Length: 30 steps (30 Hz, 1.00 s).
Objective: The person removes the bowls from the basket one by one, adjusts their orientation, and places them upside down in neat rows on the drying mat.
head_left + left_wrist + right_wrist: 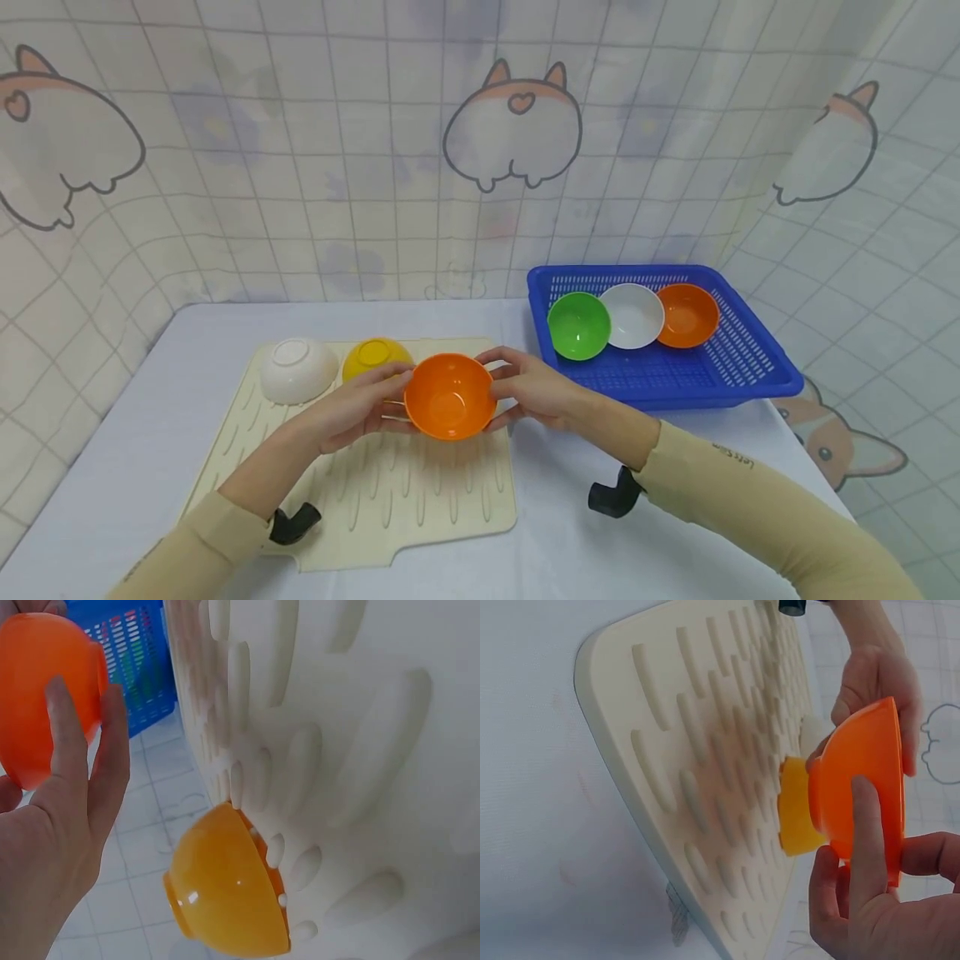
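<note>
An orange bowl (450, 397) is held right side up above the cream drying mat (450, 500), its inside facing the head camera. My left hand (360, 408) grips its left side, fingers along the outer wall. On the opposite side my right hand (536, 387) pinches the rim, thumb at the edge and fingers underneath, as the right wrist view shows. Behind the left hand a yellow bowl (375, 357) lies upside down on the mat. Left of it is an upside-down white bowl (298, 371).
A blue basket (667, 392) stands at the back right of the white-covered table (570, 533). Inside it sit a green bowl (579, 326), a white bowl (633, 316) and another orange bowl (687, 316), all facing up. A patterned curtain (360, 167) hangs behind.
</note>
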Motion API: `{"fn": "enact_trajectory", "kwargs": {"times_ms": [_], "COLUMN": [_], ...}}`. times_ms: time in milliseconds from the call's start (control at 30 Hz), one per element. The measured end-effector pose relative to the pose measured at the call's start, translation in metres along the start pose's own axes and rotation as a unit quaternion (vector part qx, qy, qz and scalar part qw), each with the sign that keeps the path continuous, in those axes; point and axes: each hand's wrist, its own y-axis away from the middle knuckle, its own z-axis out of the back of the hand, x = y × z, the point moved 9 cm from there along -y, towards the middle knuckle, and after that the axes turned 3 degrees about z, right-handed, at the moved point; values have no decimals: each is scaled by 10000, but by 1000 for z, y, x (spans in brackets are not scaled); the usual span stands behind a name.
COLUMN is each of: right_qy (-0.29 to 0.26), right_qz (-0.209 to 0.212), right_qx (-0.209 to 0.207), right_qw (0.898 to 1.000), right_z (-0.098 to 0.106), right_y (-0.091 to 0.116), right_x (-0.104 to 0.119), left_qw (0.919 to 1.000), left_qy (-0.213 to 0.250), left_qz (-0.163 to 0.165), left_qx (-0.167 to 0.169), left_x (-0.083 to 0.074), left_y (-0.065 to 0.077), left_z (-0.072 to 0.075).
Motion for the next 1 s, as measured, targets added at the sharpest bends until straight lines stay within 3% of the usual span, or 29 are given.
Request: {"fn": "enact_trajectory", "kwargs": {"times_ms": [500, 1000], "right_qy": [-52, -204], "right_qz": [26, -70], "right_qx": [160, 367], "right_qw": [9999, 9991], "right_z": [-4, -5], "right_y": [1, 2], "right_x": [1, 1], "left_qw": [9991, 9976], "left_qy": [382, 115], "left_qz": [182, -618], "left_qx": [20, -295], "left_x": [6, -14], "left_y": [1, 7], "left_z": [6, 15]}}
